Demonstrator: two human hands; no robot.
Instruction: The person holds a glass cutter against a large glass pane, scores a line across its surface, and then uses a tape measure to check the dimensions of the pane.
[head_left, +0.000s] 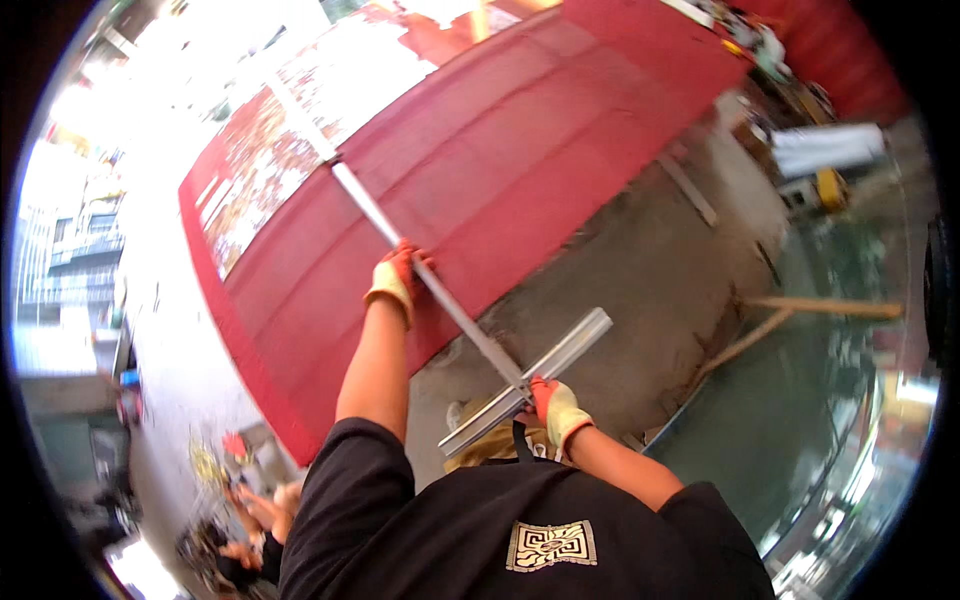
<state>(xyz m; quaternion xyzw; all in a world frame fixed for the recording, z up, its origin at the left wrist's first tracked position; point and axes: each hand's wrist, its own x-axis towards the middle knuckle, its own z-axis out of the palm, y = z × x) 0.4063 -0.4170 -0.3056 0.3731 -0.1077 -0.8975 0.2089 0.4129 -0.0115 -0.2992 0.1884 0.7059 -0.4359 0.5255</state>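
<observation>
I hold a long metal T-square (455,308) slantwise across a red-covered table (480,170). My left hand (396,276), in a cream and orange work glove, is closed around the middle of its long bar. Close to my body, the short silver crossbar (572,345) meets the bar. At that joint my right hand (556,408), gloved the same way, is closed on the tool; its fingertips are partly hidden. The far end of the bar reaches over a bright, shiny patch (265,170) on the table and fades into glare.
A greenish glass sheet (790,290) lies on the right, near a wooden strip (825,306). A yellow tape measure (830,190) and a white roll (828,150) sit at far right. Another person (260,545) is low at lower left. Grey floor (640,260) borders the table.
</observation>
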